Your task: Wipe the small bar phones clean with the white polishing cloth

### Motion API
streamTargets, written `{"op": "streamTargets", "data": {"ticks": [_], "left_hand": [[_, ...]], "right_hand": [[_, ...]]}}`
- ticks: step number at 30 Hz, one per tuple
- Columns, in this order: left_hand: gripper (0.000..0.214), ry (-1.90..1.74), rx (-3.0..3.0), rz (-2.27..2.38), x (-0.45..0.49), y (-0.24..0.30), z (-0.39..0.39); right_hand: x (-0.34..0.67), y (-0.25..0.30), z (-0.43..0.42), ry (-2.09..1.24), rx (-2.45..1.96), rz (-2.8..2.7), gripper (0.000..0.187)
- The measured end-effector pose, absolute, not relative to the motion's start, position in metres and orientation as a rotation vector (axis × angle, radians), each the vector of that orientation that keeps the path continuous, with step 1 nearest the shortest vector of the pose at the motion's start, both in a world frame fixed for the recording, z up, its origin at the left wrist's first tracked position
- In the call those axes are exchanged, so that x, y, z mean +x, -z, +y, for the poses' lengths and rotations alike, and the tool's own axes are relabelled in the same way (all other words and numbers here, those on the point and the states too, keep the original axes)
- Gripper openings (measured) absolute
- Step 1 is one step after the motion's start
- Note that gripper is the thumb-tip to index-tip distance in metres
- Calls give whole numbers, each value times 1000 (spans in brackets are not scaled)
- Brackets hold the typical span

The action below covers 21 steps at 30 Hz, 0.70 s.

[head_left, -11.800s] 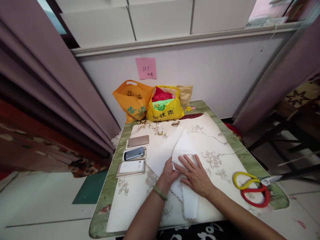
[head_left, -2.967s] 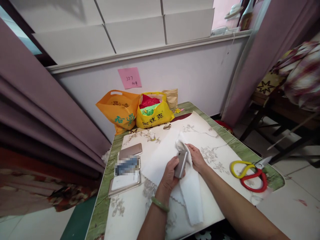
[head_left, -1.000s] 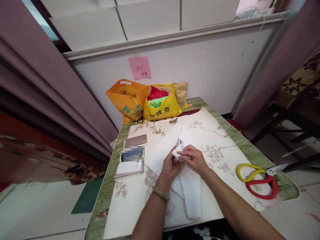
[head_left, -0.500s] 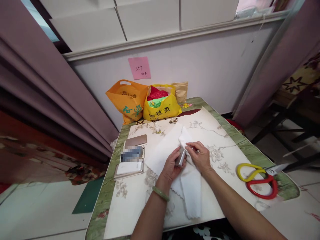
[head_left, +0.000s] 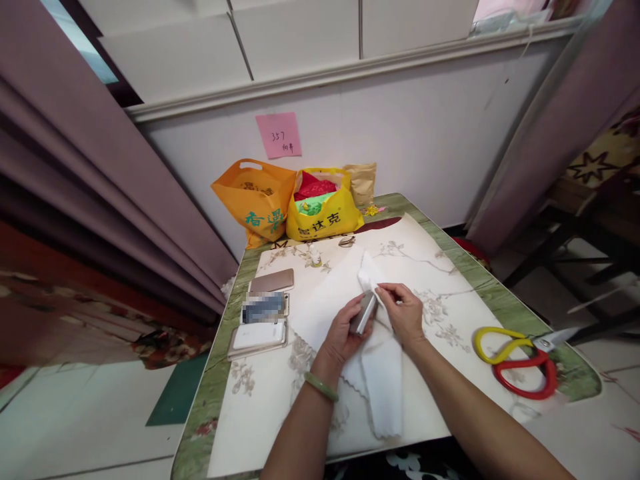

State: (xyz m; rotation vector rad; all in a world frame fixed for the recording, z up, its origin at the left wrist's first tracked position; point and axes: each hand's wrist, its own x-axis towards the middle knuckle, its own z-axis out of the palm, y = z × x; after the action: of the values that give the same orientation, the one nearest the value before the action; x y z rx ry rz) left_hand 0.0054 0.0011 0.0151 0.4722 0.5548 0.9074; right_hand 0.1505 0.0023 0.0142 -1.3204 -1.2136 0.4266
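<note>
My left hand (head_left: 341,337) grips a small silver phone (head_left: 363,313), held on edge above the table. My right hand (head_left: 406,313) pinches a white cloth (head_left: 381,370) with a scalloped edge and presses it against the phone's upper side. The rest of the cloth hangs down and lies on the floral table cover (head_left: 440,280). A green bangle (head_left: 320,386) sits on my left wrist.
Three phones (head_left: 264,307) lie in a column at the table's left. Yellow-and-red scissors (head_left: 520,363) rest at the right edge. An orange bag (head_left: 255,200), a yellow bag (head_left: 323,213) and a brown pouch (head_left: 363,183) stand against the wall. Purple curtains hang left and right.
Since a second ago the cloth has come off most of the phone, so its silver body shows. My right hand slid the cloth toward the phone's upper end.
</note>
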Motion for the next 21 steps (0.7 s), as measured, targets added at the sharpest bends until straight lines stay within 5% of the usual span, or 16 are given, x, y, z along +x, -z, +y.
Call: {"op": "streamTargets", "data": {"ticks": [7,13,21], "left_hand": [[30,-1123,216,641,7,-15,5],[42,-907,425,492,3,-18,0],[32,-954,344,476,-3,-17,3]], "right_hand": [[136,-24,-12,-562,-998,-1638,13],[153,-7,9,-491,-1357,-1089,26],[164,3,17,-652,-1336,-711,36]]}}
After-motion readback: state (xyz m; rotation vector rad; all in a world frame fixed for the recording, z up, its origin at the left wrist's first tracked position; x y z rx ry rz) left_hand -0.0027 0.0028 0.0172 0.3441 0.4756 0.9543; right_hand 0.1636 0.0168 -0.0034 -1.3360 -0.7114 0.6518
